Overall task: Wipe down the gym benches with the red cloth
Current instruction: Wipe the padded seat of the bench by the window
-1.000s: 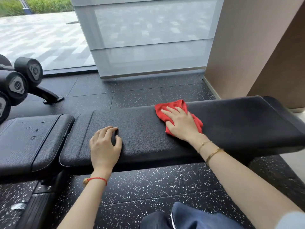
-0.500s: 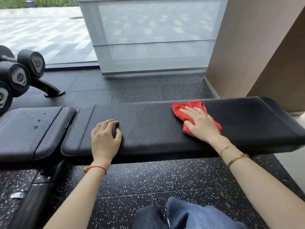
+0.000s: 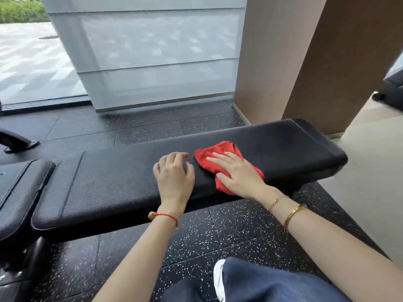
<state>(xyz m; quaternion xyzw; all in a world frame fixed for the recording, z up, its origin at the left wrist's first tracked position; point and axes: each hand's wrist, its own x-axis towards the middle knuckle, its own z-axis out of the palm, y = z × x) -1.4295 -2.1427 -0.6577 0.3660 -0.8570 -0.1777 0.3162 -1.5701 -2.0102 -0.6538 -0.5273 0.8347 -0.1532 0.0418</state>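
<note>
The right hand (image 3: 237, 173) had carried the red cloth (image 3: 220, 153) further along the long bench pad (image 3: 113, 177) toward its far right end — its fingers lay flat and spread, pressing the cloth down rather than gripping it. That put most of the pad behind the wipe, by my reckoning. The left hand (image 3: 174, 175) (a second earlier well apart, near the pad's left part) now rested just beside the cloth, fingers loosely bent, holding nothing. The dumbbells had dropped out of view.
</note>
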